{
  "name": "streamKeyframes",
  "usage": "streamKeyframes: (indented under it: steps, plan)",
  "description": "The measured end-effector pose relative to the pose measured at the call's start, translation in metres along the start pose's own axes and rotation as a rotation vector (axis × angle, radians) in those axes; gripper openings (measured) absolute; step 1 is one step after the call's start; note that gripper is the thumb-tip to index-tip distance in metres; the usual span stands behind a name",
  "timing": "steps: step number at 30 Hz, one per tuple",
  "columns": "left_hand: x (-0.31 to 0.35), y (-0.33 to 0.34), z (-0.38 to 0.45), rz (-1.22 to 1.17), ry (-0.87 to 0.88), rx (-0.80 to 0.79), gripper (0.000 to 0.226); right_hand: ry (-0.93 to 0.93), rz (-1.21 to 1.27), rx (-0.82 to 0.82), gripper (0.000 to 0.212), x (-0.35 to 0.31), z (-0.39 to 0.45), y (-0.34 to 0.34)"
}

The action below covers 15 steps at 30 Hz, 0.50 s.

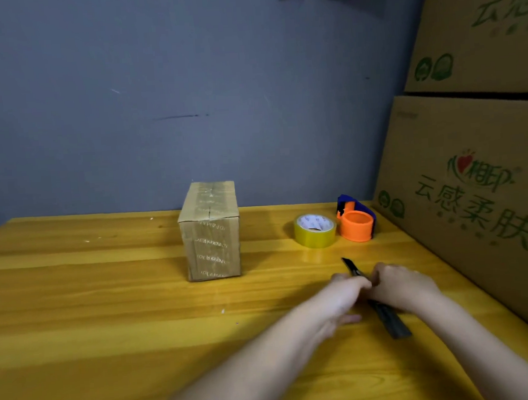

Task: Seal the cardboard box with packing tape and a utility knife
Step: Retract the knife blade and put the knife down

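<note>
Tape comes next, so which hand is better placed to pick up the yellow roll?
Probably the left hand: it only touches the utility knife, whereas the right hand grips it. The tape roll lies ahead.

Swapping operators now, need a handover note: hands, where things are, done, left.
Both hands on the utility knife: left hand and right hand grip it at mid-length, tip pointing away.
Cardboard box stands upright on the table, printed tape already along its seam.
Tape roll lies flat beside the orange dispenser, untouched.
Left: whether more tape is needed can't be told.
</note>
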State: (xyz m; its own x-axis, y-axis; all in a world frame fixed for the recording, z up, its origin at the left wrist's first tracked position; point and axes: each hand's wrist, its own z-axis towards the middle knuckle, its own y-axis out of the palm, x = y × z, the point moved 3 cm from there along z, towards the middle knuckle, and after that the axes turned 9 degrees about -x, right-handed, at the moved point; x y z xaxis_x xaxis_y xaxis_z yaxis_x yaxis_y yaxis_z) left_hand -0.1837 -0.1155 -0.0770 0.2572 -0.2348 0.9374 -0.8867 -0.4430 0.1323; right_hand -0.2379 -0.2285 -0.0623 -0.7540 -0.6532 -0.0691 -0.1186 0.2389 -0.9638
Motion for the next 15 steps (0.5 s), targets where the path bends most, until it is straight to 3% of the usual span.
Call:
streamKeyframes:
  steps: [5, 9, 12, 15]
  plan:
    - [0.001, 0.006, 0.001, 0.019, 0.021, 0.023, 0.041, 0.053, -0.015, 0.004, 0.053, -0.007, -0.003, 0.002]
    - [0.005, 0.004, 0.001, -0.017, 0.012, 0.02, 0.018, 0.099, 0.103, -0.039, 0.052, -0.01, -0.002, 0.002]
    - [0.005, 0.001, 0.001, -0.078, 0.025, 0.019, 0.012, 0.032, 0.239, -0.023, 0.026, -0.016, 0.003, 0.003]
    - [0.006, -0.005, 0.002, -0.171, 0.114, 0.049, 0.03, -0.076, 0.471, 0.049, 0.007, -0.023, 0.006, -0.003]
